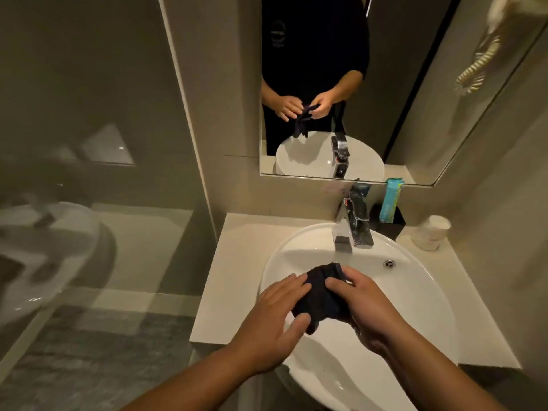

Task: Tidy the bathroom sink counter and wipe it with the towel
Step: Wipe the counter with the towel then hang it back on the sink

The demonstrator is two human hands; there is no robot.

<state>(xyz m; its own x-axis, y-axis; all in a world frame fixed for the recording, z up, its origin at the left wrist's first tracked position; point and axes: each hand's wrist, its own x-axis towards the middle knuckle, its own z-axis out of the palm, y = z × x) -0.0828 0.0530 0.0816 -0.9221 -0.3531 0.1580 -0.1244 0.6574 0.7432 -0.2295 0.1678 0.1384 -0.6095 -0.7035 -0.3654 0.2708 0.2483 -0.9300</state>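
Observation:
A small dark towel (pixel 321 295) is bunched between both of my hands above the white oval sink basin (pixel 415 292). My left hand (pixel 275 315) grips its left side, fingers spread over the cloth and thumb under it. My right hand (pixel 361 310) pinches the right side, its fingers curled into the fabric. The lower end of the towel hangs down between my palms. The beige counter (pixel 234 280) surrounds the basin.
A chrome tap (pixel 354 223) stands at the back of the basin. Behind it sit a black holder (pixel 394 223) with a teal packet (pixel 390 198), and a white paper cup (pixel 431 232) at the back right. A mirror (pixel 415 99) hangs above; glass panel to the left.

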